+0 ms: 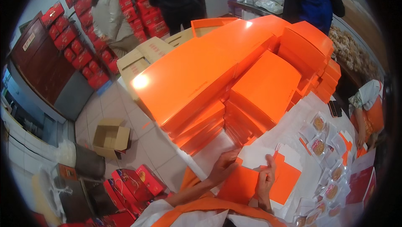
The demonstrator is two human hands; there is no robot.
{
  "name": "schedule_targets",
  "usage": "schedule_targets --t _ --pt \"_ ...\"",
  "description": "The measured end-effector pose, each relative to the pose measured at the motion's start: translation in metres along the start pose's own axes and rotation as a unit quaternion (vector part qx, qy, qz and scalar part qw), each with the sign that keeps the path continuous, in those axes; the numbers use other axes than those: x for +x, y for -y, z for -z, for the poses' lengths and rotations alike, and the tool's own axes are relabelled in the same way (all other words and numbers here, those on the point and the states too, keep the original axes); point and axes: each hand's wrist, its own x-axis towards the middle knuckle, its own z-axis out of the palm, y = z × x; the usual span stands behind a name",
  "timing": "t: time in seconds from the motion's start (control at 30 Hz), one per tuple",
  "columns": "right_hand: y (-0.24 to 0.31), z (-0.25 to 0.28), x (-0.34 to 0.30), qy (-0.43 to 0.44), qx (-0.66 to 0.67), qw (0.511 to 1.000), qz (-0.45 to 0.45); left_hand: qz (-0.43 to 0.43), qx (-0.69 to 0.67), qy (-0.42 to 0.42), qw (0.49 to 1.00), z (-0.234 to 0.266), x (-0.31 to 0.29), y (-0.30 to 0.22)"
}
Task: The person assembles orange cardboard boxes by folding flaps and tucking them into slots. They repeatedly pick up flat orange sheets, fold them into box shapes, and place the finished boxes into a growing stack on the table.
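A partly folded orange cardboard box with white inner flaps lies in front of me. My left hand has its fingers curled over the box's upper left edge. My right hand is closed at the box's right side, with one finger raised toward the white flap. Just right of that hand lies another orange cardboard piece, its white flap showing at the top. How the two pieces overlap is partly hidden by my right hand.
Tall stacks of flat orange cardboard fill the table beyond my hands. Clear packets lie on the right, near a phone. A seated co-worker is at far right; others stand behind. Red gift boxes and an open carton occupy the left.
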Motion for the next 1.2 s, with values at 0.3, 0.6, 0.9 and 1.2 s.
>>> schedule_targets --t 0.3,0.6,0.9,1.2 --pt "0.011 -0.008 0.006 -0.130 0.162 0.977 -0.044 -0.025 0.092 0.005 0.995 -0.001 0.010 -0.010" --pt "0.017 -0.004 0.006 -0.027 0.034 0.999 0.015 -0.034 0.170 0.013 0.985 -0.017 0.019 -0.044" --pt "0.035 -0.007 0.012 -0.038 0.168 0.980 -0.097 0.045 0.204 0.037 0.977 -0.020 0.023 -0.054" --pt "0.024 -0.003 0.007 -0.022 0.122 0.990 -0.068 0.043 0.162 0.081 0.982 -0.014 0.021 -0.053"
